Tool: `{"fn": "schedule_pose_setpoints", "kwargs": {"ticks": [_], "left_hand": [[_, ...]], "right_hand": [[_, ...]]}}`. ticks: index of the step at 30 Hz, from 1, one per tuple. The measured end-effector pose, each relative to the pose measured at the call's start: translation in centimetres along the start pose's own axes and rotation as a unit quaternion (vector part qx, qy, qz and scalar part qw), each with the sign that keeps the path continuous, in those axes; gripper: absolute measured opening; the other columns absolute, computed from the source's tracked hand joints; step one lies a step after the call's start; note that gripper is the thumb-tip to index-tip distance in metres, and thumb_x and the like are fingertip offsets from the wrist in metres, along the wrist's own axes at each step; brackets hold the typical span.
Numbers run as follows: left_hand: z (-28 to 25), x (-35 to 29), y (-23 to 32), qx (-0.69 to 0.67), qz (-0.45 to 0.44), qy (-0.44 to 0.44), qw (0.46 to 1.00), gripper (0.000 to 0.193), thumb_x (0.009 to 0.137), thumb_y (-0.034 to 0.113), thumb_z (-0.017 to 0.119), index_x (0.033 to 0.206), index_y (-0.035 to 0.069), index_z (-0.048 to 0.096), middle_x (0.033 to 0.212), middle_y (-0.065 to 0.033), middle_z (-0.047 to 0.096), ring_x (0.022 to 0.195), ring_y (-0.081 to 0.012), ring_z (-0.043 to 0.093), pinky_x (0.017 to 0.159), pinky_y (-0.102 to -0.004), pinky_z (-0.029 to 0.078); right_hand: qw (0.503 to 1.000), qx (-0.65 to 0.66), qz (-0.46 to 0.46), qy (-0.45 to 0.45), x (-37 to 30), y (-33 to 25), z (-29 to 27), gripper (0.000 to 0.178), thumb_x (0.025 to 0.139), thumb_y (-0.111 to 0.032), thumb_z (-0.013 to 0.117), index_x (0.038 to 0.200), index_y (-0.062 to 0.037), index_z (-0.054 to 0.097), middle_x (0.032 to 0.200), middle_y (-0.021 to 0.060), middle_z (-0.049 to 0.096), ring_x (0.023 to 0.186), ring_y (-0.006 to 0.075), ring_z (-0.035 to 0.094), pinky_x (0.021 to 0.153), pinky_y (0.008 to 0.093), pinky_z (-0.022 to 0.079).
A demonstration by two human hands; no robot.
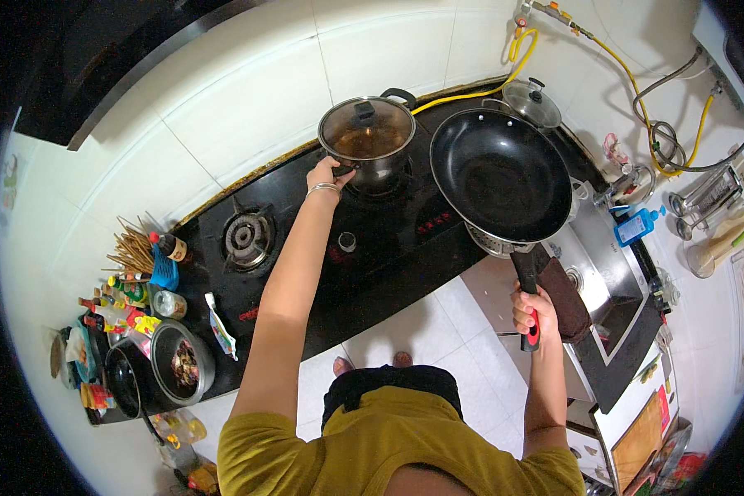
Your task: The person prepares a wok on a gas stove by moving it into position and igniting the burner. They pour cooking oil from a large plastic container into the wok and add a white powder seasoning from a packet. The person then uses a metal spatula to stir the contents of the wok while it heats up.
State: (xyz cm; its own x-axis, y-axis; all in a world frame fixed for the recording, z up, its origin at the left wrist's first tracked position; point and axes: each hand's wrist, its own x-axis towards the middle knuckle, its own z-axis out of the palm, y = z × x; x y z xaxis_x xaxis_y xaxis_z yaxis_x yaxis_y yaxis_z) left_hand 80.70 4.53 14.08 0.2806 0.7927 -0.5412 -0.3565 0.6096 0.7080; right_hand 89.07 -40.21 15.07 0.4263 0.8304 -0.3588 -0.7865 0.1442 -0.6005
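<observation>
My left hand (329, 174) is closed around the near side handle of a steel pot (382, 171) at the back of the stove. A glass lid (355, 136) with a black knob covers the pot, and something brown shows through it. My right hand (535, 312) grips the black and red handle of a large black wok (500, 174). Nothing lies in the wok, which is over the counter between the stove and the sink. A dark brown cloth (566, 302) hangs over the sink's near edge, right beside my right hand.
A bare gas burner (248, 237) lies left of my forearm. Far left stand a bowl of food (202, 380), a black pan (122, 382), bottles and chopsticks (132, 252). Behind the wok rest another glass lid (531, 103) and a yellow hose (455, 97). A blue bottle (635, 227) stands by the sink (591, 277).
</observation>
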Motion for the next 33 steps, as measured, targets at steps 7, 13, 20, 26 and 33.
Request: {"fn": "schedule_pose_setpoints", "kwargs": {"ticks": [7, 13, 20, 26, 33], "left_hand": [[-3.4, -0.3, -2.6, 0.019, -0.006, -0.153, 0.988, 0.032, 0.079, 0.007, 0.058, 0.105, -0.005, 0.042, 0.112, -0.0201, 0.045, 0.089, -0.0285, 0.056, 0.083, -0.0374, 0.053], [-6.8, 1.0, -8.6, 0.444, 0.438, -0.045, 0.780, 0.040, 0.075, 0.002, 0.062, 0.115, 0.001, 0.054, 0.097, -0.0080, 0.058, 0.075, -0.0135, 0.056, 0.071, -0.0273, 0.049], [-3.3, -0.1, -11.6, 0.480, 0.543, -0.048, 0.687, 0.055, 0.076, 0.003, 0.062, 0.127, 0.002, 0.042, 0.115, -0.0183, 0.046, 0.103, -0.0327, 0.049, 0.088, -0.0368, 0.042], [-2.7, 0.0, -13.2, 0.469, 0.560, -0.030, 0.682, 0.058, 0.075, 0.000, 0.062, 0.128, -0.002, 0.039, 0.121, -0.0182, 0.039, 0.110, -0.0326, 0.045, 0.093, -0.0356, 0.040], [-2.7, 0.9, -13.5, 0.453, 0.547, -0.009, 0.704, 0.040, 0.076, 0.000, 0.061, 0.114, -0.004, 0.049, 0.112, -0.0168, 0.047, 0.096, -0.0279, 0.053, 0.085, -0.0355, 0.044]], "right_hand": [[1.000, 0.003, 0.012, -0.011, 0.4, -0.4, -1.6, 0.017, 0.082, -0.008, 0.054, 0.097, -0.0051, 0.046, 0.057, -0.0016, 0.039, 0.035, 0.0068, 0.036, 0.029, 0.0234, 0.033], [1.000, 0.017, 0.016, -0.018, 1.2, -0.3, -2.8, 0.018, 0.081, -0.008, 0.056, 0.096, -0.0061, 0.047, 0.056, -0.0010, 0.039, 0.036, 0.0093, 0.038, 0.030, 0.0258, 0.034], [0.998, 0.041, 0.035, -0.034, 1.2, -0.3, -3.6, 0.018, 0.081, -0.007, 0.056, 0.097, -0.0063, 0.046, 0.057, -0.0005, 0.040, 0.036, 0.0096, 0.039, 0.031, 0.0267, 0.035], [0.998, 0.034, 0.036, -0.032, 0.9, -0.4, -4.2, 0.019, 0.082, -0.007, 0.054, 0.098, -0.0053, 0.045, 0.058, -0.0010, 0.039, 0.036, 0.0079, 0.037, 0.031, 0.0243, 0.034], [0.999, 0.025, 0.034, -0.026, 0.7, -0.9, -4.5, 0.020, 0.082, -0.007, 0.053, 0.101, -0.0045, 0.045, 0.058, -0.0014, 0.039, 0.037, 0.0072, 0.036, 0.031, 0.0231, 0.033]]}}
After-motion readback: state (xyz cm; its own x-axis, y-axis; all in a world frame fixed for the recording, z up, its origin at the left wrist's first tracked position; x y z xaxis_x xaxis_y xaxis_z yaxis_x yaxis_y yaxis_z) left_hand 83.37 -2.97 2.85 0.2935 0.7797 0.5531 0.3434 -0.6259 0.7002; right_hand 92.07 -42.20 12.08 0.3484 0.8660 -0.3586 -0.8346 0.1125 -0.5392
